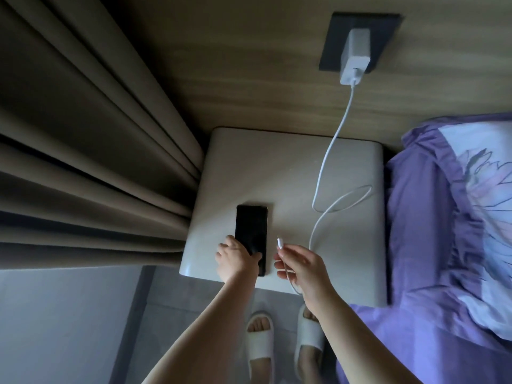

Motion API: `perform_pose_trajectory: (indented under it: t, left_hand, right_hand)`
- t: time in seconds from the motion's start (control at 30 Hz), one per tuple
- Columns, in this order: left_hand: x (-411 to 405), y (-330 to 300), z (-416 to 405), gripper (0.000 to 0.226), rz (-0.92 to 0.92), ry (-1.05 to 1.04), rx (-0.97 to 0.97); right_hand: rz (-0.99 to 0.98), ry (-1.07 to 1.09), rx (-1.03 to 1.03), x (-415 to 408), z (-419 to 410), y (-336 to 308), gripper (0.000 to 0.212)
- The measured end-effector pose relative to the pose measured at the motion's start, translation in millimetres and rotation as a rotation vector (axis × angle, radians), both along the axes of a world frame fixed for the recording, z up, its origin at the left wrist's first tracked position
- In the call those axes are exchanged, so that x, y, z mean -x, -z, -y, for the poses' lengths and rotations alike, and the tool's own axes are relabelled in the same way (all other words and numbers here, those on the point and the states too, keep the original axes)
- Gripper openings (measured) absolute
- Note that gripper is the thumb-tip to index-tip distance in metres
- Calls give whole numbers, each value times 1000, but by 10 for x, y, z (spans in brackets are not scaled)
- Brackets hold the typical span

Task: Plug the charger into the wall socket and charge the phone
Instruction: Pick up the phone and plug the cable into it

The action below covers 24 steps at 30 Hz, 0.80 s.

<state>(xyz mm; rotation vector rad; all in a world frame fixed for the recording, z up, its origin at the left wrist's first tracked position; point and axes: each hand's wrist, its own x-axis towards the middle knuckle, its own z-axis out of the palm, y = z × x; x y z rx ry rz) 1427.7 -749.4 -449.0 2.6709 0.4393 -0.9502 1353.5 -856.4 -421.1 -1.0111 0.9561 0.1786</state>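
A white charger (355, 58) sits plugged into the black wall socket (335, 42) on the wooden wall. Its white cable (329, 151) hangs down and loops over the white bedside table (249, 167). A black phone (251, 228) lies screen up near the table's front left, its screen dark. My left hand (235, 257) grips the phone's near end. My right hand (303, 266) pinches the cable just behind its plug (279, 242), which points up, a short gap to the right of the phone.
Heavy brown curtains (91, 139) hang at the left, touching the table's side. A bed with purple sheets and a flowered pillow (476, 212) lies against the table's right side. My feet in white slippers (260, 345) stand on the grey floor below.
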Motion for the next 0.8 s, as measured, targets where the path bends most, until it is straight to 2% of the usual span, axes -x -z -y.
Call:
perform_pose_trajectory:
  t: [0.1, 0.2, 0.33, 0.47, 0.67, 0.8]
  left_hand:
    - [-101, 26, -53, 71, -59, 13, 9]
    - [-176, -38, -66, 49, -96, -40, 159]
    - [-167, -241, -2, 37, -208, -373, 520]
    - [-145, -605, 95, 15, -386, -931, 983]
    - [-134, -967, 270, 9, -392, -1111, 1099]
    - [-156, -1078, 333, 10, -411, -1154, 1118]
  right_hand:
    - [-9, 6, 53, 20, -4, -16, 8]
    - [-31, 53, 108, 75, -3, -91, 6]
    - [-55, 62, 190, 119, -28, -282, 10]
    - [-4, -8, 262, 188, -91, -549, 11]
    - [17, -116, 386, 146, -142, -878, 8]
    - [23, -88, 398, 96, -77, -1033, 9]
